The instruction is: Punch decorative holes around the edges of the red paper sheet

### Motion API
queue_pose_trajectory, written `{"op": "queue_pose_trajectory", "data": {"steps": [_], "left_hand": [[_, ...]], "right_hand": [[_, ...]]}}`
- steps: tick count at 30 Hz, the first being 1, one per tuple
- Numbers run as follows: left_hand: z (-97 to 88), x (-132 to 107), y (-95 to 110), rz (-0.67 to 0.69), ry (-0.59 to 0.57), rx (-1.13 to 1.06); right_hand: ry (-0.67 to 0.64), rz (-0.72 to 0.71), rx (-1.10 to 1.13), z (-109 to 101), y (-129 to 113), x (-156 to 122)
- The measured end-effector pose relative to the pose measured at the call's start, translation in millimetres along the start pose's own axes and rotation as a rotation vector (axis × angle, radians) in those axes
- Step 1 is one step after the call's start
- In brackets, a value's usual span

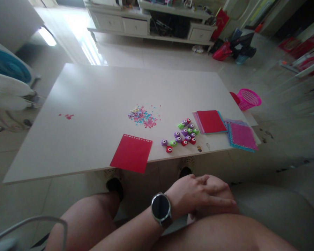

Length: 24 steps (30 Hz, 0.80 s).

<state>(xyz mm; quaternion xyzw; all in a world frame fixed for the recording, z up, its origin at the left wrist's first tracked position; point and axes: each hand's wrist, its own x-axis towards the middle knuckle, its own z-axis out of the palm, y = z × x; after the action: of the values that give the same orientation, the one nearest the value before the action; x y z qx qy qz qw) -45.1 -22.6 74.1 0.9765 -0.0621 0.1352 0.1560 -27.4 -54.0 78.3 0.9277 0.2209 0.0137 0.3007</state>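
My left hand point(196, 193), with a watch point(161, 208) on its wrist, lies across my right knee with the fingers stretched out. It holds nothing that I can see. My right hand is not in view. On the white table point(94, 83) ahead, a red sheet point(132, 152) with a row of punched holes along its far edge juts over the near edge. Several small purple, green and red craft punches point(184, 132) are grouped to its right. Beyond the sheet is a heap of small coloured paper cut-outs point(145, 118).
Right of the punches sit a red-topped paper stack point(211, 121) and a pink and blue stack point(242, 135). A few red pieces point(68, 116) lie at the left. A pink basket point(248, 99) stands past the table's right end; a white cabinet point(134, 26) is behind.
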Motion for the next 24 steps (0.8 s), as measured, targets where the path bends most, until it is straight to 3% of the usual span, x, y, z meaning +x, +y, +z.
{"op": "queue_pose_trajectory", "data": {"steps": [3,9,15,24], "left_hand": [[-0.7,0.0,0.4,-0.001,-0.001,0.005],[-1.2,0.2,0.7,0.002,-0.009,0.017],[1.0,-0.3,0.5,-0.003,0.005,0.021],[-2.8,0.0,0.0,0.006,-0.023,-0.008]], "right_hand": [[0.020,0.043,0.012,-0.7,-0.1,0.5],[-0.053,-0.037,0.036,-1.9,4.3,1.4],[0.022,0.029,0.039,-2.1,-0.2,0.0],[0.002,-0.009,-0.038,3.5,2.6,0.4]]}}
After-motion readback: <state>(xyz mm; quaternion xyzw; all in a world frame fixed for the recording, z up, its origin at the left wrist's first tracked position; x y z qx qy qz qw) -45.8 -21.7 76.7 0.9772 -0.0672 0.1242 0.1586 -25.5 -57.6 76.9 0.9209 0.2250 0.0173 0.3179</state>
